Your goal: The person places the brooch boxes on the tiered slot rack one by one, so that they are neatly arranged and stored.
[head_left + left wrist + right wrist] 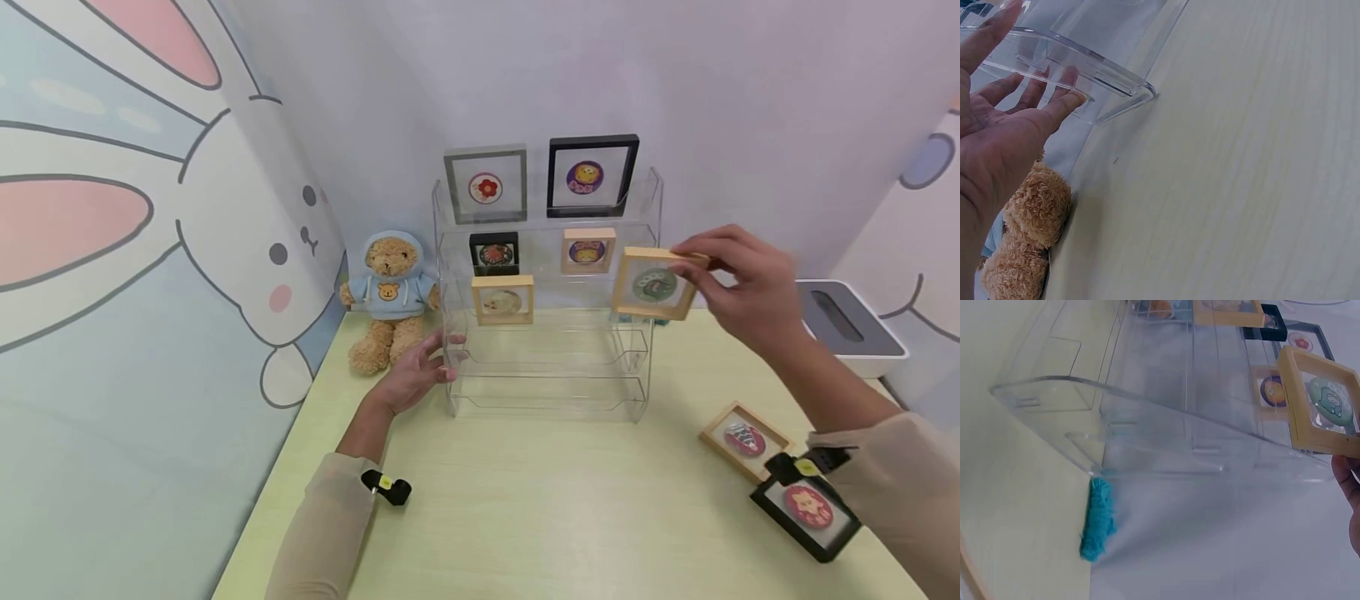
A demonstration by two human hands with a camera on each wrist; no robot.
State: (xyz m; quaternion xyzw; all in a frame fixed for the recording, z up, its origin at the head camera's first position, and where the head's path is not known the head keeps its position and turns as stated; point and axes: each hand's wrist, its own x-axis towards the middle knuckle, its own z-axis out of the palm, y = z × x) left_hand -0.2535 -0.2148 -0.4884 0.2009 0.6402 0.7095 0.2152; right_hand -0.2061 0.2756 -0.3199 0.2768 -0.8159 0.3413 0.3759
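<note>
A clear acrylic tiered display rack (551, 368) stands on the table against the wall. My right hand (750, 287) pinches a wooden frame (655, 284) with a green badge inside by its right edge, at the rack's right side in front of the middle tiers. In the right wrist view this frame (1324, 403) is upright beside the rack. My left hand (412, 372) touches the rack's lower left side, fingers spread along the clear panel. The rack holds a grey frame (486, 184), black frames (592, 176), a wooden frame (588, 251) and another wooden frame (502, 301).
A teddy bear (390, 292) in a blue hoodie sits left of the rack. On the table at right lie a wooden frame (746, 440) and a black frame (807, 512). A white box (851, 325) stands behind my right arm. Something teal and fluffy (1097, 519) lies behind the rack.
</note>
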